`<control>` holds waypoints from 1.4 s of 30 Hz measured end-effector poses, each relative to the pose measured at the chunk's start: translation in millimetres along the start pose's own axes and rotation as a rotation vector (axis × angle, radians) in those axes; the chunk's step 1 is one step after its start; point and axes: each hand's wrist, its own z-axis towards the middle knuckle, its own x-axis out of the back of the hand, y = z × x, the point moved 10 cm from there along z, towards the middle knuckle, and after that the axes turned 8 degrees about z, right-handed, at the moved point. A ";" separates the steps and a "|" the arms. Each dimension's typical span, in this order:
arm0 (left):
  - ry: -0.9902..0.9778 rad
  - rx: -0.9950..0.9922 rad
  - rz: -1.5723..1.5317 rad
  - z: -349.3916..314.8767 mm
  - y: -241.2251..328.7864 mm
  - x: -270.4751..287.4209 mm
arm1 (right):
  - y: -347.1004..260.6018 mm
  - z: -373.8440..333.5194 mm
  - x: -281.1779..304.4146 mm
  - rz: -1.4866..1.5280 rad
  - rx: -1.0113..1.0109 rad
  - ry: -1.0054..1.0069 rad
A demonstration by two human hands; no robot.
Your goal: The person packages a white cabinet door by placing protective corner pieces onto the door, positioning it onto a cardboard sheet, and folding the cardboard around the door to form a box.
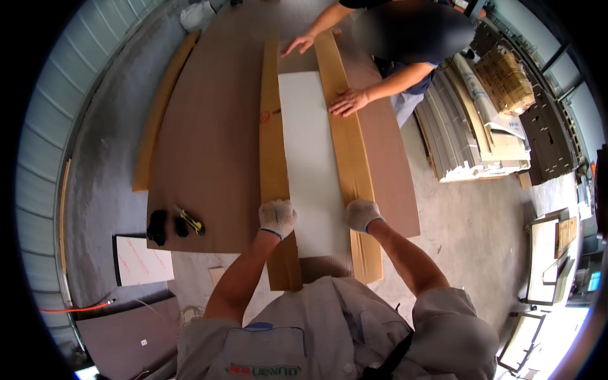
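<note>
Head view. The bench is a broad, smooth brown top; its near edge faces the wearer. Along its middle lies a white panel, flanked by a left cardboard flap and a right cardboard flap, whose near ends reach past the bench's near edge. Both of the wearer's hands are gloved and stand inside that edge: the left hand has its fingers closed on the left flap, the right hand likewise on the right flap. At the bench's far right stands a co-worker, one bare hand flat on the right flap, the other, fingers spread, by the far end of the left flap.

On the bench's near left corner: a black item, its kind unclear to me, and a yellow-and-black tool. Just beside the bench's left edge: a long cardboard strip. Farther left: a ribbed wall. Off the near left corner, a white board with red marks; beyond it, a brown board and an orange hose. Right of the bench: bare concrete floor, then stacked flat boards bearing a brown carton.
</note>
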 end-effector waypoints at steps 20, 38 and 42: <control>0.053 0.335 -1.111 71.9 -105.3 -36.7 | 81.2 91.2 55.8 0.608 -0.175 0.450; 0.130 0.105 -0.039 66.4 -50.3 18.6 | 13.0 82.4 54.2 0.047 -0.194 0.414; 0.235 0.257 -0.396 69.9 -79.8 10.0 | 13.9 66.7 69.6 0.154 -0.111 0.511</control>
